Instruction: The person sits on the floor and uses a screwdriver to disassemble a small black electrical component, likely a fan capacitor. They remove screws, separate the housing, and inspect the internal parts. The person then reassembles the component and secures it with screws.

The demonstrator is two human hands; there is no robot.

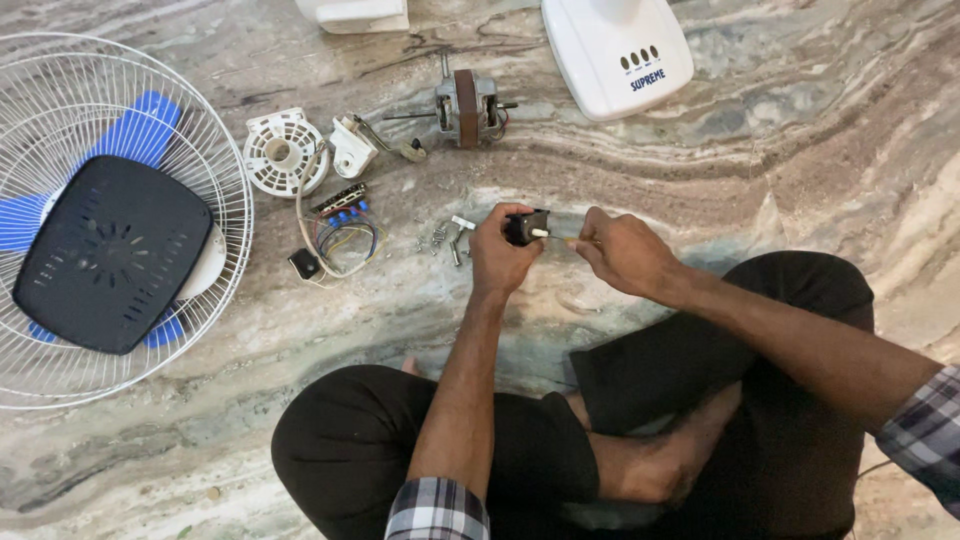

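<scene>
You sit cross-legged on a marbled stone floor point(760, 180), your left hand point(500, 255) closed around a small black block-shaped part point(526, 227) with a pale stub poking out of its right face. Your right hand point(622, 252) has its fingers pinched narrow on a thin tool point(567, 239) whose tip meets that stub, just between the two sets of fingers; what kind of tool it is cannot be made out.

Just left of your left fingers lies a scatter of small screws point(440, 237). Further left sit a bundle of coloured wires point(345, 238) with a small black box point(304, 264). Beyond your fingers, away from your body, rests a bare motor point(466, 105) with its shaft, and to its left a white round vented housing point(281, 151) beside a white bracket point(352, 146).

Far to the left of your hands, a white wire fan guard point(215, 165) holds blue blades point(140, 125) and a black vented cover point(112, 252). Beyond your right fingers stands a white fan base point(610, 45) with a row of dark buttons.
</scene>
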